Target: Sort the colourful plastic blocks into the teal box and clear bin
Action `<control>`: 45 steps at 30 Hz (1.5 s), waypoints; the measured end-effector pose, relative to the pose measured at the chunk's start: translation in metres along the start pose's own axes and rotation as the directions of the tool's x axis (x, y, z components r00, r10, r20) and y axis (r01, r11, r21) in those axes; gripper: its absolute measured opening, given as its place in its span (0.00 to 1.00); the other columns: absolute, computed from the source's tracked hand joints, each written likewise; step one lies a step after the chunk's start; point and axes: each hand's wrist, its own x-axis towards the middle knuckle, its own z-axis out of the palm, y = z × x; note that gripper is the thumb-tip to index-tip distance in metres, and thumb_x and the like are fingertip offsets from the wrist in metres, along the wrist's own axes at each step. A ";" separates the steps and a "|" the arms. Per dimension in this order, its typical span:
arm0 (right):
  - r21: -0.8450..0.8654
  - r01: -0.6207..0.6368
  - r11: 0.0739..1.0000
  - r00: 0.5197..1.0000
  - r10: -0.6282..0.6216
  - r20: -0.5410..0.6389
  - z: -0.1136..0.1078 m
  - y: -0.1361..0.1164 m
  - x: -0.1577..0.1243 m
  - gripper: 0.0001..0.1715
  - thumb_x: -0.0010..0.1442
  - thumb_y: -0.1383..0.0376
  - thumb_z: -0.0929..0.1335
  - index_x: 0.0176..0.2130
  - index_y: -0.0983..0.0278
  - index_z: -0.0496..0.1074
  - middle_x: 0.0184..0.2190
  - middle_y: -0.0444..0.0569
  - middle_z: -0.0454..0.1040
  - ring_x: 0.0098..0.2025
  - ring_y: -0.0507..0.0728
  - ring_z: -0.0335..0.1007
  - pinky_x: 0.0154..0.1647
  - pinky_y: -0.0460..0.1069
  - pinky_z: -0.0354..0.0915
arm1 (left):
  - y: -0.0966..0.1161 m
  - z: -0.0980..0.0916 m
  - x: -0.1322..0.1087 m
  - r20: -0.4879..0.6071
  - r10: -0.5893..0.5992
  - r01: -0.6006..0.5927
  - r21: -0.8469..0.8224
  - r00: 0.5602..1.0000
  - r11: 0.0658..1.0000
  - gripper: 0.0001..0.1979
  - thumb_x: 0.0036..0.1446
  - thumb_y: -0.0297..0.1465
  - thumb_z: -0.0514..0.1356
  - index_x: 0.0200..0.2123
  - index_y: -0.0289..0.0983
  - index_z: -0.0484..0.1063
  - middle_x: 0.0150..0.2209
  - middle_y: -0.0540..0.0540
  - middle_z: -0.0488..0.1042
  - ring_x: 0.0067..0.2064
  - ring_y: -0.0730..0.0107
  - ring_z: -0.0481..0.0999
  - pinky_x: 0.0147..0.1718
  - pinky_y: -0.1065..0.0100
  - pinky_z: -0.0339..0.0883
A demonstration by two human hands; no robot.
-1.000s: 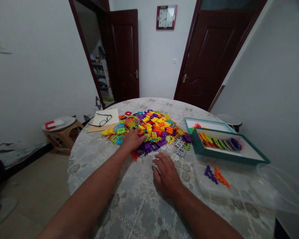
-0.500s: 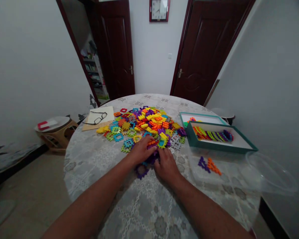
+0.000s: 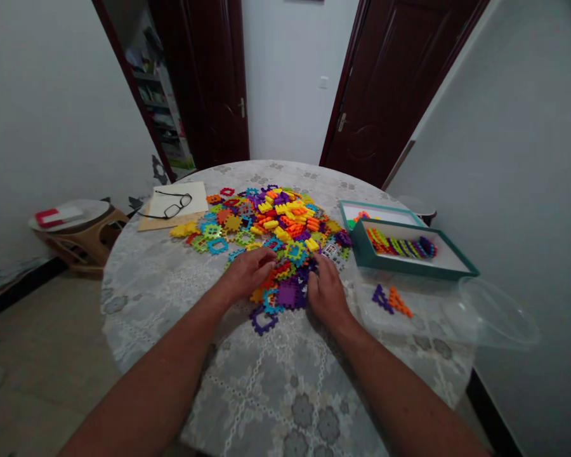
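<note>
A heap of colourful plastic building pieces (image 3: 285, 225) lies on the table, with yellow and orange stick-shaped ones on top and flat toothed squares around them. My left hand (image 3: 248, 274) rests at the near left side of the heap, fingers bent and thumb slightly apart, with no piece visible in it. On the other side my right hand (image 3: 329, 293) touches the heap's right edge, thumb and fingers apart. Between the hands are a purple square piece (image 3: 287, 294) and blue, orange and red ones. A purple open-frame piece (image 3: 264, 322) lies nearest me.
At right stands a green-edged box (image 3: 409, 270) with a row of joined pieces, its lid (image 3: 400, 216) behind. A purple strip (image 3: 383, 299) and an orange strip (image 3: 400, 302) lie by a clear plastic container (image 3: 497, 317). Glasses (image 3: 174, 208) rest on paper (image 3: 197, 197) at left.
My hands have moved apart, the left one leftward and the right one slightly right, uncovering pieces between them. The view has tilted downward.
</note>
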 end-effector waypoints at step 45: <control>0.029 0.139 0.990 0.990 -0.138 -0.009 -0.021 -0.022 -0.001 0.31 0.71 0.62 0.68 0.69 0.60 0.63 0.65 0.59 0.72 0.68 0.66 0.67 0.70 0.67 0.64 | 0.007 0.010 0.001 0.189 -0.200 0.275 -0.624 0.961 0.731 0.19 0.62 0.34 0.63 0.56 0.41 0.72 0.42 0.46 0.76 0.40 0.66 0.78 0.37 0.66 0.76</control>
